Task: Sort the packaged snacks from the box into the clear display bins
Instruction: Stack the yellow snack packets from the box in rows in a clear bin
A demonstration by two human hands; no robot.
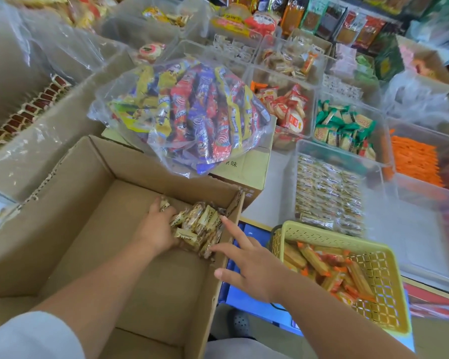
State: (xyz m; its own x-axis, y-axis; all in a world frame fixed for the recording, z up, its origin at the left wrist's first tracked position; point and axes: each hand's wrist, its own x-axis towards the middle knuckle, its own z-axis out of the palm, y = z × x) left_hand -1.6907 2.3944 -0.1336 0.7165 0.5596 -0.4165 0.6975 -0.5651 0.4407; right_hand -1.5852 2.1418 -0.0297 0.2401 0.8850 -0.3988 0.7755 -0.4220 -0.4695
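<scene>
The left hand (158, 227) is pushed into the heap of small cream-and-brown wrapped snack packets (200, 226), which is bunched in the far right corner of the open brown cardboard box (88, 229), probably for scooping. Its fingertips are buried, so a grasp cannot be confirmed. The right hand (249, 264) is held spread and empty over the box wall. Similar packets are seen in the clear plastic bin (295, 177), whose right wall is hard to make out.

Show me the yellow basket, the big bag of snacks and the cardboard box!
yellow basket (332, 235): head view, on its far wall.
big bag of snacks (192, 112): head view, middle of the clear bag.
cardboard box (94, 224): head view, bare floor inside.
</scene>
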